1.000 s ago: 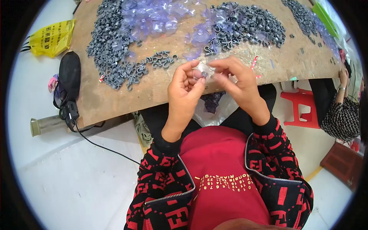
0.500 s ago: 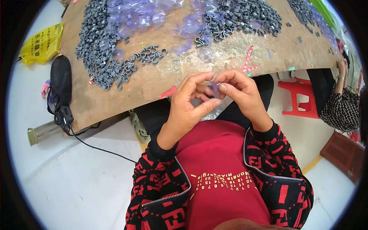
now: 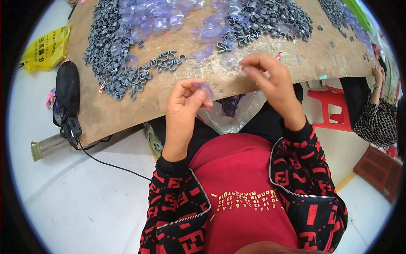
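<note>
My left hand is closed in a pinch on a clear purplish suction cup, just over the table's near edge. Its thumb and fingers cover part of the cup. My right hand reaches over the table, slightly smeared by motion, with thumb and forefinger apart and nothing visible between them. Close to its fingertips, a loose suction cup lies on the wooden table. Beyond my hands are a heap of grey plastic hooks and a pile of purplish suction cups.
Another heap of grey hooks spreads along the table's left part. A clear plastic bag hangs at my lap. To the right stand a red stool and another person's arm. A yellow bag lies at the left.
My hands, together on the suction cup over my lap, have come apart. The left has moved left with the cup; the right has let go and moved forward over the table.
</note>
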{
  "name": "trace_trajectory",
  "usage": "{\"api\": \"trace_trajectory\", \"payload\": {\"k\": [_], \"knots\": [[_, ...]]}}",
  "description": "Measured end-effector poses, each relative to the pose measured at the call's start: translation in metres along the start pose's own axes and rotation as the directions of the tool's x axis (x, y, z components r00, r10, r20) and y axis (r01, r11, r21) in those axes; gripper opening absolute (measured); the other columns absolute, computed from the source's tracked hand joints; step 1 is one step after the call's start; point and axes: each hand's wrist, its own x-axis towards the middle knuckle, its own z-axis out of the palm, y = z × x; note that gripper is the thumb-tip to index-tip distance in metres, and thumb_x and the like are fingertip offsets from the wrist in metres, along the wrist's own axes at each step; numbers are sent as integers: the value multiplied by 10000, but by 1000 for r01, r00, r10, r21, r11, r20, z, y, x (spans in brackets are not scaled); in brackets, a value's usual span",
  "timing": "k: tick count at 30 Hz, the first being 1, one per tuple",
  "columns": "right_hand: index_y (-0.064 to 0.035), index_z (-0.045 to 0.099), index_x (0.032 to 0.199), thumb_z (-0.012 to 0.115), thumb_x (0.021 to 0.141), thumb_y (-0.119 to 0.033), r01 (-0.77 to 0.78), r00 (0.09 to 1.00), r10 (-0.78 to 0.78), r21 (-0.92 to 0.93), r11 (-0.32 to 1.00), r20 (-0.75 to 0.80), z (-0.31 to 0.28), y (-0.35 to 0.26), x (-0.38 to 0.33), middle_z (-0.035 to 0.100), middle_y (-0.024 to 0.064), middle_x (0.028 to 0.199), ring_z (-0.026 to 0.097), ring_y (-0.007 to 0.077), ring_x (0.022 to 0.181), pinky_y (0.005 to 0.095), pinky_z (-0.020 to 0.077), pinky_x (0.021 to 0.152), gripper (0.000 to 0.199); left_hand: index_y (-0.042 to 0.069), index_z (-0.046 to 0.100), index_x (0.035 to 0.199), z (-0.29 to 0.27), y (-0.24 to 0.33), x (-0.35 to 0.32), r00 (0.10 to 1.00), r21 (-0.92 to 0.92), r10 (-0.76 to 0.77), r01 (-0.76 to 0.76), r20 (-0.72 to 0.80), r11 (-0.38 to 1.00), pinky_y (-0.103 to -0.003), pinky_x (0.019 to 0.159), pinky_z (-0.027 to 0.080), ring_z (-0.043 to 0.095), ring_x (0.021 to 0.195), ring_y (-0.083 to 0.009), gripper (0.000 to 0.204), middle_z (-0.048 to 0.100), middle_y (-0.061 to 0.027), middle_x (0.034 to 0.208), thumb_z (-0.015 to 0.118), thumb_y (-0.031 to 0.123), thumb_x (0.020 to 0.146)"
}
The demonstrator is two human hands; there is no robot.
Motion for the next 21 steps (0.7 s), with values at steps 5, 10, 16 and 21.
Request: {"api": "trace_trajectory", "payload": {"k": [5,10,16,21], "knots": [[-18,640,1015,618,839,-21,77,996,-72,-120,990,44,-2,6,15,613,74,877,592,167,787,279,467,673,177,34,576,1093,-5,4,1,997,-17,53,-54,-63,998,-226,668,472,585,729,-104,174,602,-31,847,586,76,925],[-57,635,1036,630,812,-25,184,980,-145,-332,925,137,20,9,28,577,102,878,595,263,780,322,478,679,226,8,594,1084,-8,1,0,988,183,157,-153,-7,971,-221,698,484,583,772,-80,162,610,-36,928,570,43,928],[-59,645,999,642,780,-25,267,964,-266,-158,951,28,50,12,71,589,90,872,588,269,794,354,477,688,222,2,601,1072,-10,-11,4,977,214,209,-211,34,954,-213,650,486,597,731,-83,161,607,-39,924,558,8,918],[-132,658,907,670,724,-110,614,785,-603,-305,728,142,77,-5,92,592,23,812,562,218,811,345,433,714,185,-3,614,1014,-12,-13,6,971,270,234,-237,45,933,-211,603,483,596,662,-81,129,607,-49,867,576,1,891]]}}
